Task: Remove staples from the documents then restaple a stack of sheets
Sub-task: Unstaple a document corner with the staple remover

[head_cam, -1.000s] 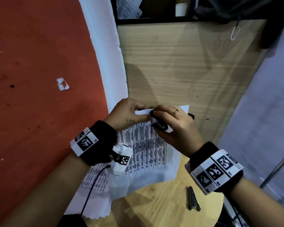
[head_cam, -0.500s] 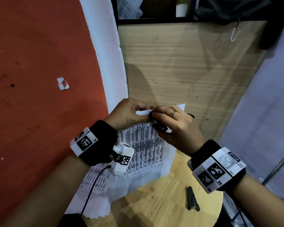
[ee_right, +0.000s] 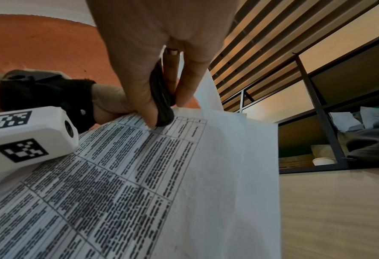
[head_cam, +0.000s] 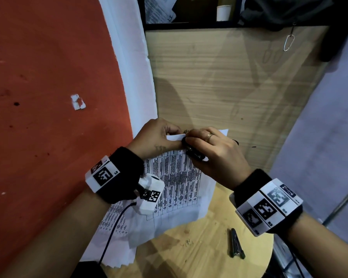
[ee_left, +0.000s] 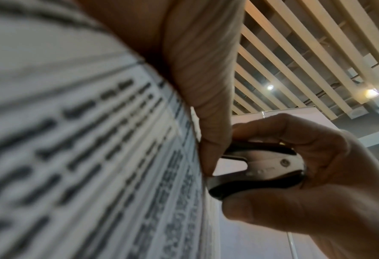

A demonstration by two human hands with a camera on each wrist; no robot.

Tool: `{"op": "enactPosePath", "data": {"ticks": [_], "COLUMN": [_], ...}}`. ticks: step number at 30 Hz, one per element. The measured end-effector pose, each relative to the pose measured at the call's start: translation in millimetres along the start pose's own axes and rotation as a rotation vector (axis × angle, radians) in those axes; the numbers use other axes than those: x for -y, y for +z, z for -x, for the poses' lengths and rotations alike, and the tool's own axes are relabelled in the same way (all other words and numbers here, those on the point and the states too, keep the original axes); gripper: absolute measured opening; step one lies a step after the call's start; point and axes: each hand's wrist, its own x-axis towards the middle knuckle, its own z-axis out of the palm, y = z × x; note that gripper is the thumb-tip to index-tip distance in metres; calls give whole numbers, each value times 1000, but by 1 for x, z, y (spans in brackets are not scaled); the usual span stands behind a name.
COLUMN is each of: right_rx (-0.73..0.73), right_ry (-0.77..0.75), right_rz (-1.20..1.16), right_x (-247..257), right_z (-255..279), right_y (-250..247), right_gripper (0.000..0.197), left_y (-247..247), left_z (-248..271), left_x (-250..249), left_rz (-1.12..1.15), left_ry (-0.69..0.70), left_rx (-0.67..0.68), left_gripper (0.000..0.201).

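two hands: both are working at the top corner of the printed sheets (head_cam: 175,177), above a round wooden table (head_cam: 199,255).
left hand (head_cam: 157,137): fingers are curling round the top corner of the top sheet and pinching it; in the left wrist view the thumb (ee_left: 210,122) is lying along the paper edge, its tip just beside the remover's claws.
right hand (head_cam: 217,155): thumb and fingers are squeezing a black staple remover (ee_left: 257,168); a ring (head_cam: 210,135) is showing on one finger.
staple remover: its metal claws are pointing at the paper edge by the left thumb; whether they are biting a staple cannot be told, the spot being hidden by the thumb.
sheets: the printed table is facing up; the top corner is being lifted between the hands, the lower part is lying on the table and hanging over its left edge onto more printed pages (head_cam: 113,223).
stapler (head_cam: 236,246): a dark slim tool, seemingly the stapler, is lying on the table near the right wrist, well apart from both hands.
surroundings: an orange floor (head_cam: 48,97) is lying to the left, a wood panel (head_cam: 229,87) is standing behind the hands, and a paper clip (head_cam: 289,42) is hanging at the panel's top right.
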Motion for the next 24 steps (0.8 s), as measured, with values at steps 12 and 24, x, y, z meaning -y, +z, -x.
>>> {"op": "enactPosePath", "data": {"ticks": [12, 24], "right_rx": [39, 80], "right_ry": [-32, -91], "right_rz": [-18, -54], "right_x": [-4, -4], "right_z": [-3, -11], "right_y": [0, -4], "right_gripper": [22, 20], "left_y": [-5, -9], "left_z": [4, 8], "left_x": [-5, -7], "left_rz": [79, 176], "left_ry": [-30, -63], "left_rx": [87, 135], "left_gripper": [31, 15]}}
